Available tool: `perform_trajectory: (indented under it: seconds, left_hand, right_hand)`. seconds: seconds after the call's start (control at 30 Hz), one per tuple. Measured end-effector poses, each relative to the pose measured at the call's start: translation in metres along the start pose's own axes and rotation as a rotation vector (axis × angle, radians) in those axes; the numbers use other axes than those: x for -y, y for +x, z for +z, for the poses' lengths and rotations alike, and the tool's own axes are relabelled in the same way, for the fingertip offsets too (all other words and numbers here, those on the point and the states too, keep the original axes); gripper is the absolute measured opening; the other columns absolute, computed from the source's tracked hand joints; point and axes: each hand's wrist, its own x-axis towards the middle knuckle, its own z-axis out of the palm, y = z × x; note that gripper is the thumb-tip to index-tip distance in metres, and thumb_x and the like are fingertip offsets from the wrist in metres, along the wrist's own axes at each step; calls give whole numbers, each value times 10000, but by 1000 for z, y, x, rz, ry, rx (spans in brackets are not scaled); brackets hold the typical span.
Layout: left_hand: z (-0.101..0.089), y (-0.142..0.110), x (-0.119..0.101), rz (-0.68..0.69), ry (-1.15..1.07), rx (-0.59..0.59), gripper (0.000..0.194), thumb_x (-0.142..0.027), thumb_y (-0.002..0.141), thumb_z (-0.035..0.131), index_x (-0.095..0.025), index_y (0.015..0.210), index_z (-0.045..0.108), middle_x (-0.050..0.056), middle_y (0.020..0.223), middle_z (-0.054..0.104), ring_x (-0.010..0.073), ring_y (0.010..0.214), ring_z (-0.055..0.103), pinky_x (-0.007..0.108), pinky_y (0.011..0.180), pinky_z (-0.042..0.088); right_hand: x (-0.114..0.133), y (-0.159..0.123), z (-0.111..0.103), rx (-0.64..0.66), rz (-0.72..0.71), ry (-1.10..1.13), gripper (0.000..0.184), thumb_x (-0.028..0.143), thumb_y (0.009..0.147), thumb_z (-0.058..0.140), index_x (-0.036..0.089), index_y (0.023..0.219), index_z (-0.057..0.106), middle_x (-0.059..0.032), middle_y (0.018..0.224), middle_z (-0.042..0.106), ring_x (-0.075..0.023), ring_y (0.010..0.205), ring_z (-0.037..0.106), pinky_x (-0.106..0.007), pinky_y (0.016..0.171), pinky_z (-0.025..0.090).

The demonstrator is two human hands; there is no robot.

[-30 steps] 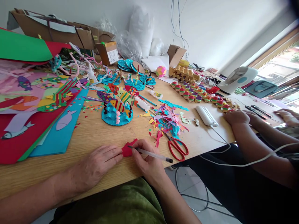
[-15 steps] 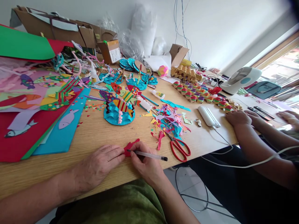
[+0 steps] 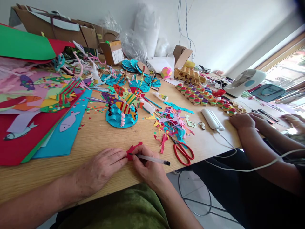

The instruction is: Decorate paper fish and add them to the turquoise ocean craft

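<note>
- Right hand (image 3: 152, 168): pinching a pen (image 3: 154, 159) between thumb and fingers, barrel slanting out past the hand to the right.
- Pen tip: at the red paper (image 3: 131, 149); contact or slight gap too small to tell.
- Red paper: on the bench (image 3: 95, 136) near the front edge, between both hands and partly covered by them; lobed along the upper outline.
- Left hand (image 3: 102, 168): palm down, fingers extended and close together, tips at the left end of the red paper; thumb hidden, so pinching or merely pressing cannot be told.
- Scissors (image 3: 175, 152): just right of the right hand, red handles toward the front edge, blades reaching the scraps (image 3: 172, 122), a loose multicoloured heap.
- Beyond the hands: round blue base (image 3: 111, 121), ruffled on top, with patterned fish (image 3: 122, 108) raised above.
- At left: overlapping red sheet (image 3: 14, 152) and blue sheet (image 3: 59, 148), the latter under a lilac fish (image 3: 69, 122).
- Farther back: glue bottle (image 3: 161, 96) on its side, near painted egg trays (image 3: 202, 95).
- At right: white device (image 3: 212, 119) with a cable, beside a co-worker's hand (image 3: 243, 121).
</note>
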Motion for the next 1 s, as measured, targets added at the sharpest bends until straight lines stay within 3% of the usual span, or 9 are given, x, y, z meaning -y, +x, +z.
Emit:
perform_trajectory:
  seconds: [0.63,1.0]
  left_hand:
    - [0,1,-1,-3,-15,-14,398,-30,871,302,-139,1178,530,65,1128,625,190,1070,536,332,911,478]
    - [3,-2,0,-25,-61,4,405,-24,872,322,-150,1195,530,70,1148,617,191,1088,525,335,920,467]
  right_hand:
    - [-3,-3,0,-41,-52,-61,83,133,758,487,199,755,536,20,645,582,-111,568,533,-212,553,405]
    - [0,-5,-2,-50,-6,-9,79,149,772,486,203,762,543,0,683,617,-124,599,551,-232,566,412]
